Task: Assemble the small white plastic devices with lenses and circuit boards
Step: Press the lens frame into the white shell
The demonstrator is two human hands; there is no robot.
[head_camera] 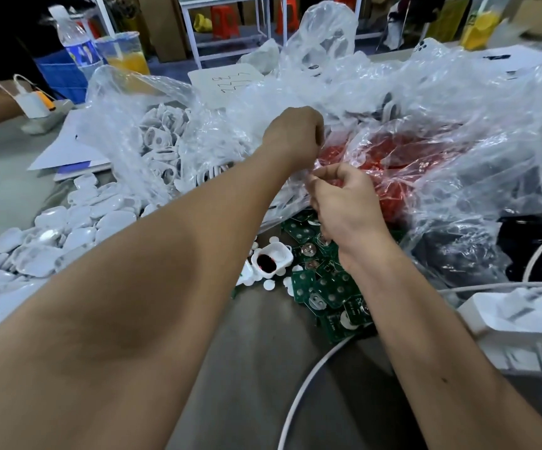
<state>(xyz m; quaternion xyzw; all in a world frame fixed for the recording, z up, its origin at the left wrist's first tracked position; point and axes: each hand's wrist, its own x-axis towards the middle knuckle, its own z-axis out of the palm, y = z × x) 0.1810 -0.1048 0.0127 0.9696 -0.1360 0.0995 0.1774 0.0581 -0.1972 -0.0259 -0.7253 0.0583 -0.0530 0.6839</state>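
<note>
we saw both hands at a clear plastic bag of red lenses (pixel 389 164) mid-worktop. left hand (pixel 294 134) had its fingers curled into the bag film; right hand (pixel 344 203) pinched the film at the bag's mouth between thumb and forefinger. green circuit boards (pixel 324 287) lay heaped under the right wrist, one white housing (pixel 268 259) just left of them. white shells (pixel 68 228) were piled at left on the grey worktop (pixel 263 352).

Small assembly workshop: bench w/ bulk white shells (pixel 78 219), green PCBs (pixel 324 293), bagged red parts (pixel 389 164), cardboard cartons (pixel 162 24) behind.
</note>
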